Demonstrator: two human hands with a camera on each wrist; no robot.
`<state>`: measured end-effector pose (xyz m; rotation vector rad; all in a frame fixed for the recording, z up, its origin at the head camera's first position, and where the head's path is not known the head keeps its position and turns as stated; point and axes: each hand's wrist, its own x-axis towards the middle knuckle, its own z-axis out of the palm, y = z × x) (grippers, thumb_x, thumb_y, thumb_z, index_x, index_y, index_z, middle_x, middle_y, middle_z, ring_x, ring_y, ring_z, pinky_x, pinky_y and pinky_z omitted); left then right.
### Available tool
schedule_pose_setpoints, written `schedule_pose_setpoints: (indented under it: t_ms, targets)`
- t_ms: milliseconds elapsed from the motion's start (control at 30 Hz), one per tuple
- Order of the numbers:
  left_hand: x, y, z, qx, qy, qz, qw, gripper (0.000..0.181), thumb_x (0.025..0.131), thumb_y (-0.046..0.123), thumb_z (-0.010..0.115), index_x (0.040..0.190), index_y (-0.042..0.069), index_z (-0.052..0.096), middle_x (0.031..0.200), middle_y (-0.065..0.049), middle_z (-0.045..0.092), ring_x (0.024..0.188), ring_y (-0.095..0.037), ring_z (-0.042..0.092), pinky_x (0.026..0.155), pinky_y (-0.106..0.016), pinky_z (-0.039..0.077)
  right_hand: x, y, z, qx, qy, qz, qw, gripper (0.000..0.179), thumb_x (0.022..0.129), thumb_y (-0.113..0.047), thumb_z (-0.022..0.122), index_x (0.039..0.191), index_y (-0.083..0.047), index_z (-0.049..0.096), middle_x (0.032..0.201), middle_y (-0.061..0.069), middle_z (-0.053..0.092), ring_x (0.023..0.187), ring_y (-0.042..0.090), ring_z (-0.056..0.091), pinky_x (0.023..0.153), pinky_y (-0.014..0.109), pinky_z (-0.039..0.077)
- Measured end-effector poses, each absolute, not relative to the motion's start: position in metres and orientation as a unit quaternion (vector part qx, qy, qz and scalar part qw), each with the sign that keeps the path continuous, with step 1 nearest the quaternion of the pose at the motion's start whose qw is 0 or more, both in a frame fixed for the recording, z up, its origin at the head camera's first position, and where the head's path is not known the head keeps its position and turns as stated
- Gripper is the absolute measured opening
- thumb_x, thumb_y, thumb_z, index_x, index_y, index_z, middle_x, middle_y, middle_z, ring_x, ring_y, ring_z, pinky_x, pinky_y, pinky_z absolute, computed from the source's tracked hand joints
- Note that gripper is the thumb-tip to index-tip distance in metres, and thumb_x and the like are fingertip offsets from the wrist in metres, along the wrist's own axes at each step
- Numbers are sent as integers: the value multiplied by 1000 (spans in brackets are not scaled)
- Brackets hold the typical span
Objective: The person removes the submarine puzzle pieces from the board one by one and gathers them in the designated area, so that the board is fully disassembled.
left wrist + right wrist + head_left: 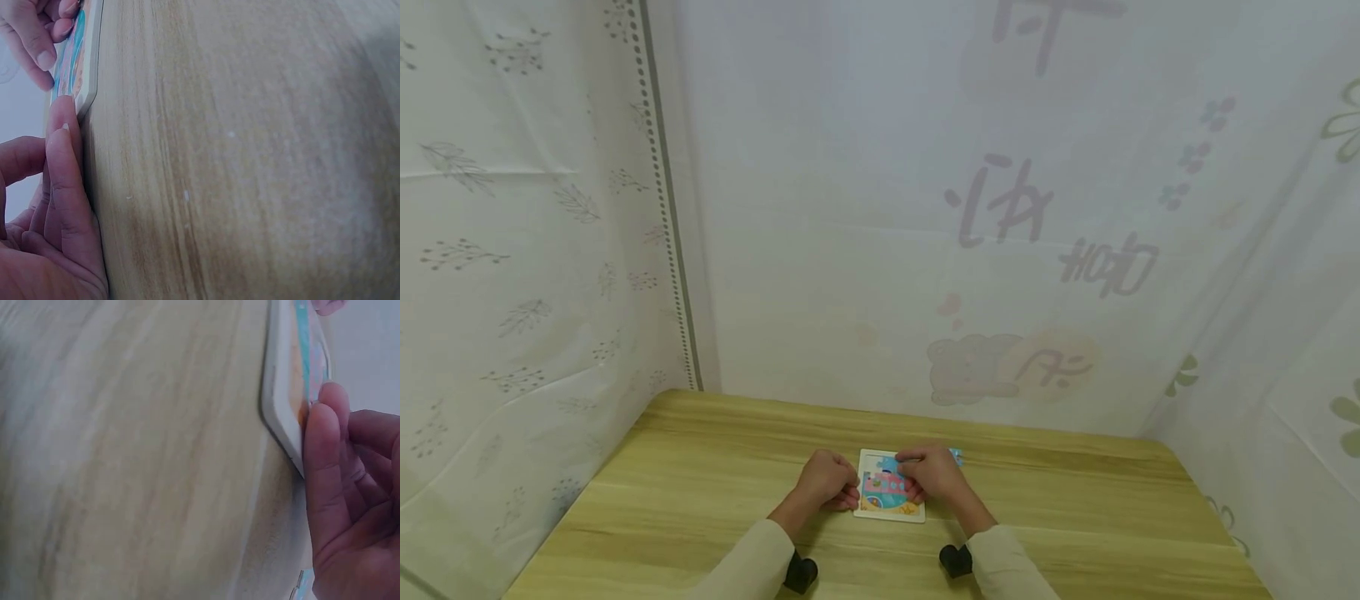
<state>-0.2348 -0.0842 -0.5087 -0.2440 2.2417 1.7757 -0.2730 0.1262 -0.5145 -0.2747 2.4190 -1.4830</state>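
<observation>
A small jigsaw puzzle in a white-rimmed tray [889, 518] lies flat on the table, its picture in blue, pink and orange. At the tray's left edge is my left hand [827, 479]; in the left wrist view its fairly straight fingertips [61, 112] meet the near corner. My right hand [936, 473] reaches over the right side of the puzzle, hiding part of it. Its fingertips [323, 422] rest at the tray's side in the right wrist view. I cannot tell whether a piece lies beneath them. Pale puzzle area shows at the tray's upper left.
Beyond my right hand lies a loose blue puzzle piece [957, 457]. The wood-grain table [700, 475] extends to both sides. White printed curtains [820, 250] hang behind it and at either side. A black wrist mount [955, 561] sits beneath each forearm.
</observation>
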Motion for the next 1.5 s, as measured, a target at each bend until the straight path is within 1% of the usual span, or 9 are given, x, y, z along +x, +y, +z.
schedule_pose_setpoints:
  t_ms: [200, 367, 667, 967, 1233, 1367, 1500]
  targets:
    - [-236, -84, -509, -87, 774, 613, 133, 5, 83, -2, 61, 82, -2, 65, 58, -9, 67, 46, -14, 65, 44, -24, 53, -271, 124, -514, -105, 842, -511, 135, 24, 92, -7, 63, 113, 2, 70, 54, 4, 59, 42, 9, 56, 41, 27, 52]
    - [-236, -85, -511, -84, 773, 615, 132, 5, 82, -3, 61, 82, -3, 66, 57, -9, 66, 45, -14, 64, 43, -24, 53, -272, 124, -519, -113, 847, -505, 120, 23, 93, -7, 62, 112, 2, 70, 54, 4, 59, 42, 9, 56, 41, 28, 52]
    - [-236, -85, -512, -81, 773, 615, 129, 6, 82, -3, 60, 83, -4, 66, 56, -8, 66, 45, -14, 64, 44, -25, 53, -269, 122, -520, -122, 858, -491, 95, 22, 93, -4, 59, 110, 4, 71, 52, 2, 56, 40, 8, 53, 39, 27, 50]
    - [-236, -83, -511, -86, 773, 614, 131, 4, 83, -3, 61, 82, -3, 65, 58, -10, 67, 46, -15, 65, 44, -24, 53, -270, 121, -516, -138, 868, -463, 112, 27, 93, -4, 56, 115, 2, 70, 51, 1, 53, 40, 9, 51, 39, 25, 49]
    - [-237, -83, -512, -93, 771, 615, 134, 5, 82, -3, 61, 82, -3, 65, 58, -10, 67, 46, -15, 65, 43, -24, 52, -269, 121, -516, -133, 871, -460, 108, 23, 92, -4, 57, 110, 1, 70, 52, 2, 55, 41, 8, 53, 39, 27, 50]
    - [-237, -83, -512, -97, 771, 615, 134, 5, 83, -2, 61, 84, -3, 66, 58, -9, 67, 46, -14, 64, 44, -24, 53, -270, 120, -515, -136, 870, -461, 110, 24, 91, -4, 57, 111, 2, 69, 53, 2, 55, 41, 9, 53, 40, 28, 51]
    - [-236, -83, -510, -97, 771, 616, 132, 5, 83, -3, 60, 83, -4, 66, 57, -9, 66, 45, -14, 64, 43, -24, 52, -272, 120, -515, -147, 875, -447, 114, 22, 91, -4, 58, 111, -1, 68, 52, 2, 55, 40, 8, 51, 39, 27, 49]
